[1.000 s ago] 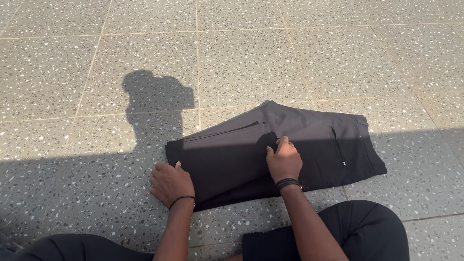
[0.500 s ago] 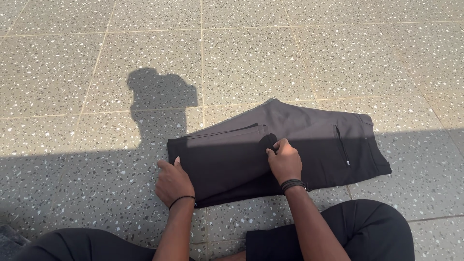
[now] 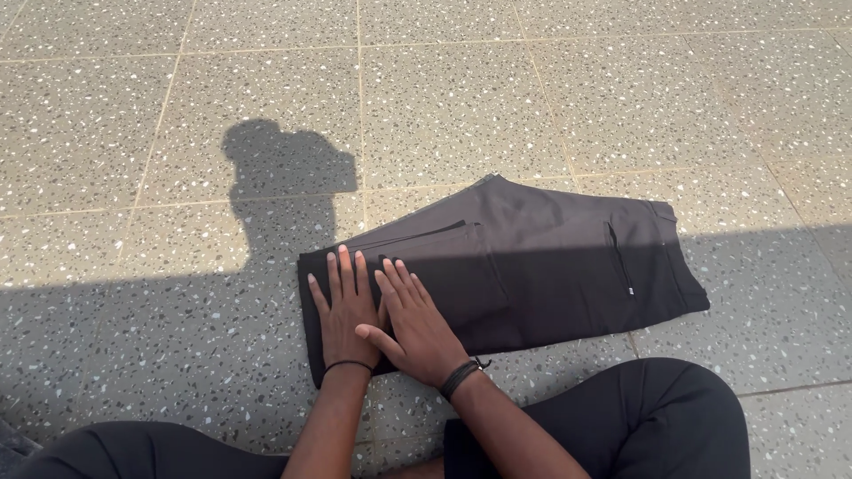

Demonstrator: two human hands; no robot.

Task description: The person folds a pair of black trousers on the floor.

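Two hands are laid flat, side by side, on the left end of a pair of dark shorts (image 3: 532, 266) spread on the speckled tiled floor (image 3: 444, 98). The left hand (image 3: 344, 310) is pressed palm down, fingers stretched toward 12 o'clock, nothing gripped. The right hand (image 3: 415, 328) is set just beside it at 3 o'clock, fingers extended and splayed toward 11 o'clock, thumb reaching toward the left hand. Both forearms are extended from 6 o'clock.
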